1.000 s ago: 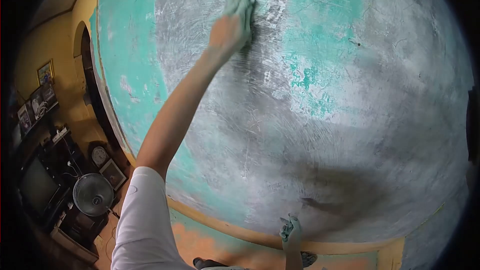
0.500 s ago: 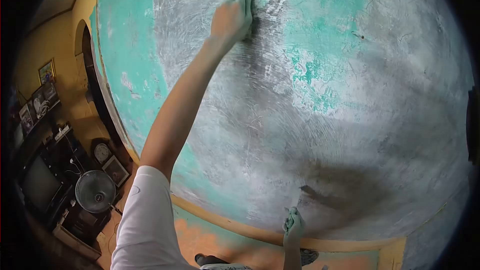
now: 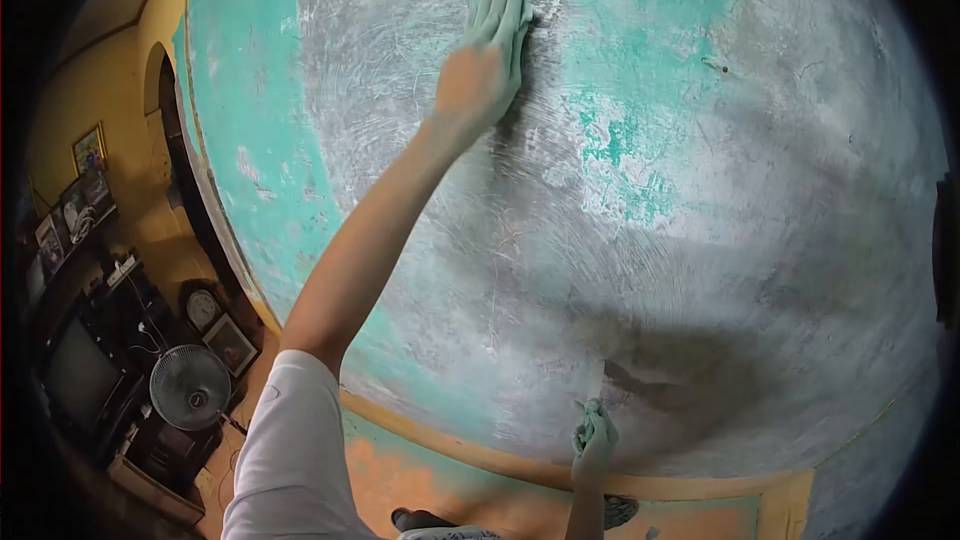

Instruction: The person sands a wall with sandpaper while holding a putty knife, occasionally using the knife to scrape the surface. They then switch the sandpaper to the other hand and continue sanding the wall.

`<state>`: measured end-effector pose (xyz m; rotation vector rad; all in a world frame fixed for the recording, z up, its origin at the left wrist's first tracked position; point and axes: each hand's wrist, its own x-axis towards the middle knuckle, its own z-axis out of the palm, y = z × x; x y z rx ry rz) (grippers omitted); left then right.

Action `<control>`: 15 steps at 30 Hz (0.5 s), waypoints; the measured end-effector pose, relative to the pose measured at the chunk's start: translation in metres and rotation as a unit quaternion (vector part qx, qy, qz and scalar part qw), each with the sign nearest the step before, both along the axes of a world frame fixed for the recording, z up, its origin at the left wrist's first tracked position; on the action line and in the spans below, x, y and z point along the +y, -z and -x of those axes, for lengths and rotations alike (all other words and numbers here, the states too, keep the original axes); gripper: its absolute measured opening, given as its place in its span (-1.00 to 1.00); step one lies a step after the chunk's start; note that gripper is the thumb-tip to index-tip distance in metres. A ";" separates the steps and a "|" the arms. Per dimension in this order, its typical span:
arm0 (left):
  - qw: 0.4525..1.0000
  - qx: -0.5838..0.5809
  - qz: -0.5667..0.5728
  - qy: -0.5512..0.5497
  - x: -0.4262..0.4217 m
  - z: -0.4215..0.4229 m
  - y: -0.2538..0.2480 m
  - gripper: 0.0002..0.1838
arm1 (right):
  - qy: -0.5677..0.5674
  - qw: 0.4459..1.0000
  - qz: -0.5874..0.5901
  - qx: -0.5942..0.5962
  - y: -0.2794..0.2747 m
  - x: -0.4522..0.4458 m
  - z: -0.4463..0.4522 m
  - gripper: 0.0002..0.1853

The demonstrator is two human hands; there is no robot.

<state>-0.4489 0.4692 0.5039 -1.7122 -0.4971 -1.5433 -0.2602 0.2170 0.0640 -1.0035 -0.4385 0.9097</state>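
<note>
My left hand [image 3: 490, 45] lies flat against the upper part of the wall [image 3: 400, 190], fingers stretched upward and coated in pale green dust. A pale edge shows beside the fingers; whether a thin sheet lies under the palm, I cannot tell. The wall has turquoise paint patches and scraped grey-white areas. Low down, my right hand [image 3: 596, 435], also dusty, is closed around what looks like a putty knife [image 3: 601, 380]. Its pale blade points up near the wall, and the handle is mostly hidden by the fingers.
A standing fan [image 3: 190, 387], a television [image 3: 85, 365], a clock [image 3: 201, 310] and framed pictures stand at left by a dark archway. A yellowish baseboard [image 3: 450, 445] runs along the wall's foot above the dusty floor [image 3: 400, 475]. A nail [image 3: 725, 69] sticks out at upper right.
My left hand has slid down and slightly right along the wall. My right hand has risen slightly, still gripping the putty knife.
</note>
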 end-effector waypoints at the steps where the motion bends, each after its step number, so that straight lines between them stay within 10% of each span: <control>1: 0.999 -0.009 0.029 -0.008 -0.007 -0.002 -0.018 -0.47 | 0.002 1.000 -0.001 -0.016 0.003 0.002 -0.002 -0.71; 5: 0.997 -0.026 0.017 0.073 -0.007 -0.012 -0.064 -0.45 | 0.032 0.994 -0.002 -0.104 -0.028 0.008 0.001 -0.68; 11: 0.998 -0.018 0.055 0.000 -0.012 -0.022 0.054 -0.44 | 0.062 0.984 -0.088 -0.143 -0.074 0.013 0.007 -0.64; 15: 0.998 -0.019 0.058 -0.010 -0.011 -0.016 0.022 -0.44 | 0.069 0.974 -0.099 -0.192 -0.083 0.007 0.005 -0.65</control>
